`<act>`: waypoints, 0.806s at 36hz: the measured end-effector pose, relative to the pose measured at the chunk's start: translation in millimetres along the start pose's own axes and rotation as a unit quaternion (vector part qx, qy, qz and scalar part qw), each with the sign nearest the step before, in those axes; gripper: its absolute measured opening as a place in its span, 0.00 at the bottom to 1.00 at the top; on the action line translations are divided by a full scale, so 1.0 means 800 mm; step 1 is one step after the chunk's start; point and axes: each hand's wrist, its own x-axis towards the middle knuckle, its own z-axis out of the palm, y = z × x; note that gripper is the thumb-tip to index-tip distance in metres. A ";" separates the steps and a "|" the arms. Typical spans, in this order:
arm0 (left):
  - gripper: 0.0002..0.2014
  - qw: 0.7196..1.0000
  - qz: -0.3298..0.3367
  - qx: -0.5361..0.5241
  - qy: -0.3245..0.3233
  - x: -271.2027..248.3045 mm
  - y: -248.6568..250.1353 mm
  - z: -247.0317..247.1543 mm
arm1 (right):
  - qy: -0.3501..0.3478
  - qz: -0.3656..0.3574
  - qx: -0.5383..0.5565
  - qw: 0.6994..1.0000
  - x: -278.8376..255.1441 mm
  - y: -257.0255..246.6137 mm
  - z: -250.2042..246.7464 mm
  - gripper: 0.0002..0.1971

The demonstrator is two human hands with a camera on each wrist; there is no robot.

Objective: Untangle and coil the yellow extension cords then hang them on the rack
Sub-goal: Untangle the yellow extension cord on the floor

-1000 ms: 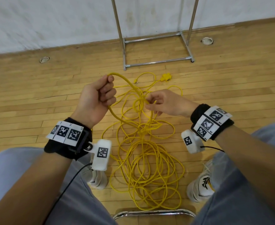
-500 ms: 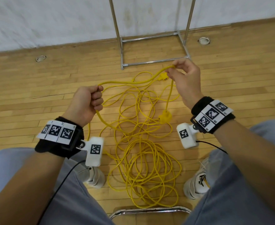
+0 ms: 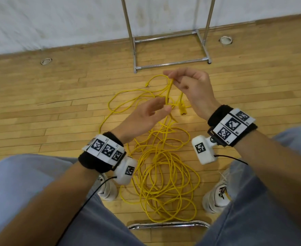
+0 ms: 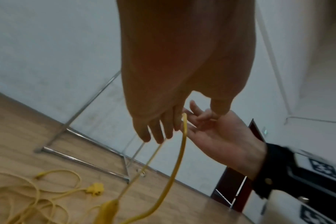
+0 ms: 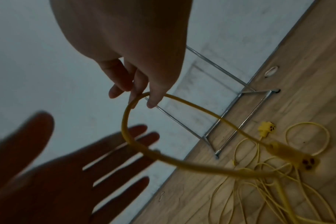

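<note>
The yellow extension cords [image 3: 163, 176] lie in a tangled heap on the wood floor between my feet. My right hand [image 3: 172, 80] pinches the top of a raised cord loop [image 5: 142, 95] between thumb and fingers. From that loop a yellow socket end [image 3: 182, 110] hangs, blurred in the right wrist view [image 5: 307, 162]. My left hand [image 3: 164, 104] is open just below, fingers straight and spread [image 5: 77, 166], beside the hanging strand [image 4: 184, 130]. Whether it touches the strand I cannot tell. A second socket [image 5: 267, 128] and a plug [image 3: 147, 84] lie on the floor.
The chrome rack's base [image 3: 171, 63] and two uprights stand against the white wall just beyond the cords. My white shoes [image 3: 215, 197] flank the heap. A chrome chair bar [image 3: 167, 224] runs under my knees. Round floor fittings [image 3: 46, 61] sit near the wall.
My left hand has let go of the cord and opened, moving right and up toward the right hand. The right hand still pinches the loop, and the socket end now hangs lower.
</note>
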 end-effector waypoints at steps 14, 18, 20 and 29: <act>0.11 0.984 0.046 -0.172 0.004 0.000 0.008 -0.013 | 0.100 0.160 0.155 0.970 0.004 0.021 0.011 0.11; 0.11 0.977 0.084 -0.193 -0.036 -0.010 0.013 -0.017 | 0.045 0.280 0.144 0.948 0.001 0.049 0.017 0.10; 0.11 0.977 0.093 -0.185 -0.046 -0.013 0.015 -0.022 | -0.002 0.342 0.111 0.933 -0.003 0.064 0.015 0.11; 0.12 0.991 0.020 -0.062 -0.118 -0.022 -0.006 -0.042 | 0.077 0.238 -0.123 0.960 0.004 0.102 -0.007 0.15</act>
